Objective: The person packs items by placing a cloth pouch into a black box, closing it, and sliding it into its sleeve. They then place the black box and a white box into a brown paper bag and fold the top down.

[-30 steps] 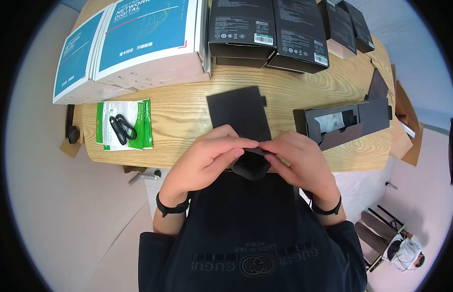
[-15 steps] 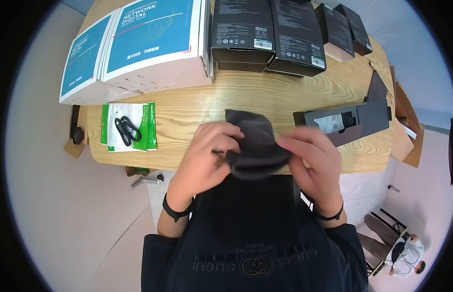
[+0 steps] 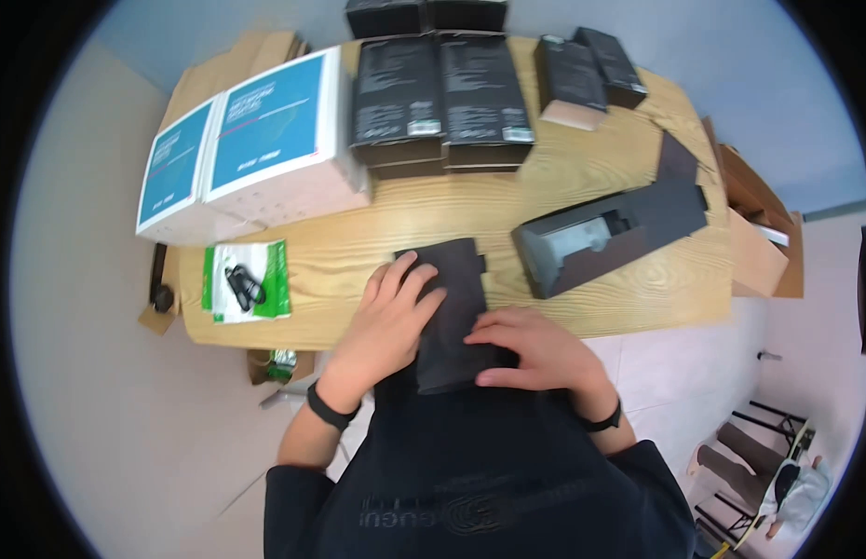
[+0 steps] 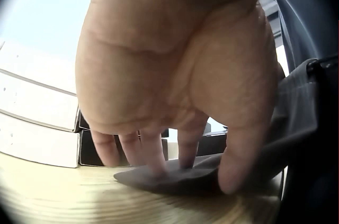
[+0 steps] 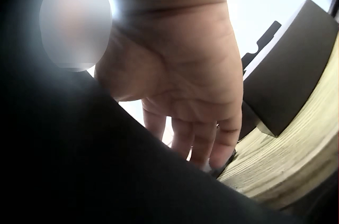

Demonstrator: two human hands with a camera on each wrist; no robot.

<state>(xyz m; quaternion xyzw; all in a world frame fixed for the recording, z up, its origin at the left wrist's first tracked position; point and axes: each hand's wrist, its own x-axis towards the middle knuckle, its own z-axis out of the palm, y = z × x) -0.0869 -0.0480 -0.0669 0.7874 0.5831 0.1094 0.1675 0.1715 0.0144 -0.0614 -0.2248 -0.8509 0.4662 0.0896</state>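
Note:
A flat, soft black pouch-like piece [image 3: 454,289] with a small tab on its right edge lies over the near edge of the table, its lower end reaching my shirt. My left hand [image 3: 382,326] rests on its upper left part, fingers spread and fingertips pressing down. In the left wrist view the soft black piece [image 4: 198,182] shows under those fingertips, partly raised towards my body. At its right side lies my right hand [image 3: 540,352], the extended fingers touching its surface and the thumb lower down. Dark cloth hides much of the right wrist view.
An opened black box [image 3: 638,247] lies right of the piece. At left, a black cable [image 3: 244,289] sits on green-and-white packets [image 3: 277,278]. White-and-blue boxes [image 3: 270,121] and several black boxes [image 3: 484,93] line the back. A person [image 3: 791,484] is at the lower right.
The soft black piece, first folded back at its near end, then bent up between my hands, now lies flatter and closer to me. Both hands have let go of their pinch and lie on it.

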